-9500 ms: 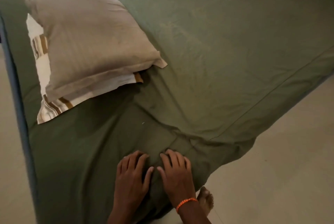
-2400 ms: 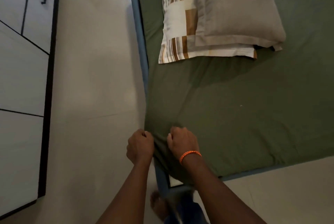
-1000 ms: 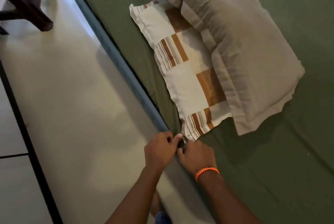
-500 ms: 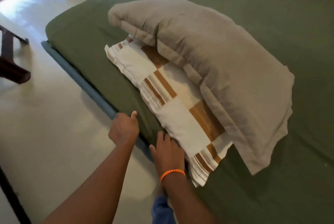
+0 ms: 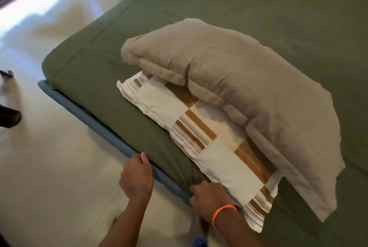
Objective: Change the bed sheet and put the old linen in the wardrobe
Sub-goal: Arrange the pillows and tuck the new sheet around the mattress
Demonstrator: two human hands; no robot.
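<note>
Your left hand (image 5: 137, 177) rests on the blue bed frame (image 5: 95, 123) at the near left edge of the bed, fingers curled over the rail with the thumb up. It grips no cloth; in all likelihood it steadies you or holds the frame while the other hand works. Your right hand (image 5: 209, 197), marked by an orange wristband (image 5: 224, 211), sits at the mattress edge just beside the near corner of the striped pillow (image 5: 209, 139). Its fingers are bent down into the seam between mattress and frame, where the green sheet (image 5: 258, 7) gathers into small folds; whether they pinch the cloth or only push it in cannot be told, since the fingertips are hidden.

The green sheet, the task's own thing, lies spread over the whole mattress, smooth toward the far side and wrapped round the far left corner. The folds near your right hand suggest that the tuck along this edge is the step in hand. The striped pillow lies flat near the left edge, and the beige pillow (image 5: 239, 87) lies partly on top of it, offset to the right, its far end arched. Both weigh the sheet down beside the tuck. A dark furniture leg (image 5: 10, 119) stands on the pale floor (image 5: 49, 167) at the far left, well apart from the bed.
</note>
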